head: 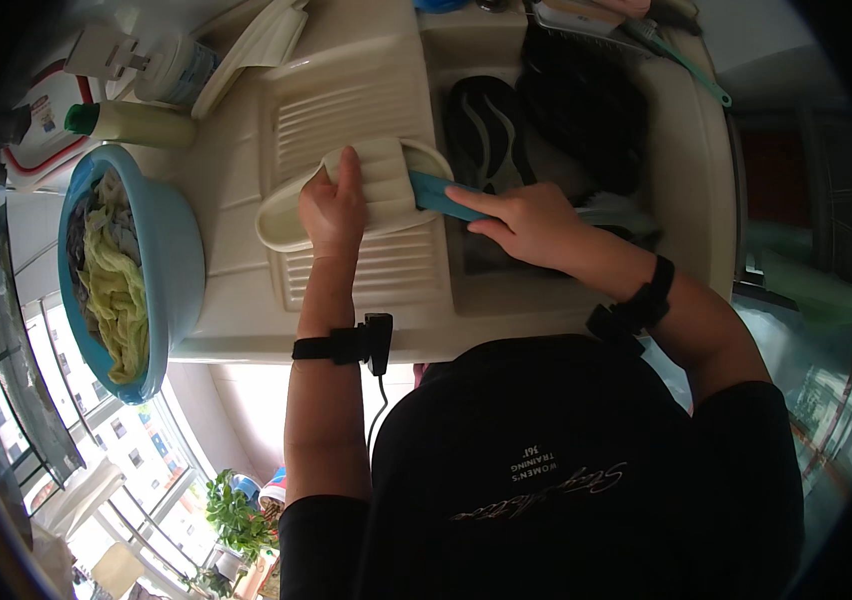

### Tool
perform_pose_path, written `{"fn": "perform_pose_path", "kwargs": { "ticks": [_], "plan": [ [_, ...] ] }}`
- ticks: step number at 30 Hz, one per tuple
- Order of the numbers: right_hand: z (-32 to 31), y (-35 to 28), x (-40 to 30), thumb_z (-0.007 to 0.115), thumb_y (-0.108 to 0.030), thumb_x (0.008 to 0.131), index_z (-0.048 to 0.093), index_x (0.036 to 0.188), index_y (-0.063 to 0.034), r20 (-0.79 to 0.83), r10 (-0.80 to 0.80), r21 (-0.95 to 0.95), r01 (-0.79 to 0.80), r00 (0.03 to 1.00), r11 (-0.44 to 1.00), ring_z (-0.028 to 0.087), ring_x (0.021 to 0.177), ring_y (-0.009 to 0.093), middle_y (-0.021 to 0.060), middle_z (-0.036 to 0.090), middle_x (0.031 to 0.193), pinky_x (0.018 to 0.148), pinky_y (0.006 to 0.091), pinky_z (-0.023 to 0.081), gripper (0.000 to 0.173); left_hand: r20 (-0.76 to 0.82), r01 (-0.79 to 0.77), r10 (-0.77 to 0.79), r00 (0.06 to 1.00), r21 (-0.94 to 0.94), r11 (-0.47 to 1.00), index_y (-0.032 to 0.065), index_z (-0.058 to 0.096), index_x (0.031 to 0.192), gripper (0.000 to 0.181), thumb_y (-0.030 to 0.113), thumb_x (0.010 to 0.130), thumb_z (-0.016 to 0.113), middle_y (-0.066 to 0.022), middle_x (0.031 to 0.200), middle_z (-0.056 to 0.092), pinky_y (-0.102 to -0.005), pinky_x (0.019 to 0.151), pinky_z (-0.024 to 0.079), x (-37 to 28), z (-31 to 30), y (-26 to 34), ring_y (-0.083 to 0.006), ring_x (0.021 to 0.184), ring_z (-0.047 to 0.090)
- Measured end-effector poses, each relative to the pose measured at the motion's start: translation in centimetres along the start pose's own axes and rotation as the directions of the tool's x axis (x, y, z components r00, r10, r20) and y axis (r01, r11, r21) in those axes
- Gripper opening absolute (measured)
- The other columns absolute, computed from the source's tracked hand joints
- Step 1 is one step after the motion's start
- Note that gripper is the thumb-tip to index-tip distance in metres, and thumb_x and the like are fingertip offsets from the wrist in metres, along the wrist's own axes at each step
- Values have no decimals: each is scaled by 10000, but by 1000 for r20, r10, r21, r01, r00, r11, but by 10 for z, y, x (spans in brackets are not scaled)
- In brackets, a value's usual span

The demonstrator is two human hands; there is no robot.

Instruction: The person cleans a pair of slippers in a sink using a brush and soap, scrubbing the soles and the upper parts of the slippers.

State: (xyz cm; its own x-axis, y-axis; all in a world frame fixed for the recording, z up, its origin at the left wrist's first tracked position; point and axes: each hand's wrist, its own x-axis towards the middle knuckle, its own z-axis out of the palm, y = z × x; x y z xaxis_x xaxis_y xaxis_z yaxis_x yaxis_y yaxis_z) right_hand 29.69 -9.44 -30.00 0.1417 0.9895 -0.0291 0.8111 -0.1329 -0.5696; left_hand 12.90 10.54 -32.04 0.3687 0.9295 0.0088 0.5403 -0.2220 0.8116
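My left hand [333,199] grips a cream slide sandal [382,169] by its strap, above the ribbed washboard [354,105] of the laundry sink. From the right, my right hand [519,217] holds a blue brush [444,193], whose far end reaches into the sandal's opening under the strap. The brush's bristles are hidden. A dark shoe [487,135] with its patterned sole showing lies in the basin just beyond my right hand.
A blue tub [182,255] of wet cloths stands at the left, near a green-capped bottle [144,125]. Another cream sandal [249,49] leans behind. Dark footwear [583,112] fills part of the basin [688,225]; a green-handled brush [685,64] lies on the back right rim.
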Motion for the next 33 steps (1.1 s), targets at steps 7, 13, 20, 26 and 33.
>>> {"fn": "perform_pose_path", "kwargs": {
  "ticks": [7, 13, 20, 26, 33],
  "plan": [
    [-28, 10, -37, 659, -105, 917, 513, 1422, -194, -17, 216, 323, -199, 976, 925, 635, 644, 136, 124, 715, 1100, 639, 264, 500, 533, 56, 399, -449, 892, -563, 723, -23, 652, 965, 450, 424, 945, 607, -92, 851, 661, -323, 673, 498, -5, 18, 37, -179, 755, 593],
    [-11, -14, 1, 604, -122, 964, 453, 1461, -141, -94, 383, 681, -222, 919, 698, 536, 746, 68, 67, 693, 1136, 708, 240, 474, 520, 593, 659, -291, 750, -703, 266, 16, 601, 1157, 358, 322, 970, 591, -64, 989, 648, -291, 699, 501, 15, 42, 25, -183, 814, 617],
    [28, 19, 90, 582, -184, 976, 415, 1475, -138, -266, 457, 722, -138, 849, 678, 591, 657, 222, 194, 676, 855, 683, 325, 484, 528, 449, 488, -233, 863, -621, 613, -29, 573, 1216, 346, 95, 898, 628, -106, 928, 659, -294, 629, 481, 15, 59, 23, -182, 743, 596],
    [44, 3, 41, 583, -190, 974, 403, 1482, -160, -301, 354, 648, -83, 885, 757, 589, 625, 234, 199, 647, 776, 631, 349, 472, 539, 261, 234, -92, 961, -591, 772, -52, 543, 1255, 364, 132, 942, 569, -100, 922, 639, -308, 655, 501, 17, 62, 18, -175, 760, 579],
    [15, 36, 102, 581, -270, 971, 453, 1445, -153, -279, 436, 604, -197, 856, 772, 641, 677, 352, 181, 653, 736, 629, 405, 496, 505, 383, 432, -242, 892, -561, 706, -22, 557, 1270, 351, 116, 949, 572, -93, 1007, 640, -303, 666, 502, 8, 56, 66, -159, 784, 581]
  ]
}}
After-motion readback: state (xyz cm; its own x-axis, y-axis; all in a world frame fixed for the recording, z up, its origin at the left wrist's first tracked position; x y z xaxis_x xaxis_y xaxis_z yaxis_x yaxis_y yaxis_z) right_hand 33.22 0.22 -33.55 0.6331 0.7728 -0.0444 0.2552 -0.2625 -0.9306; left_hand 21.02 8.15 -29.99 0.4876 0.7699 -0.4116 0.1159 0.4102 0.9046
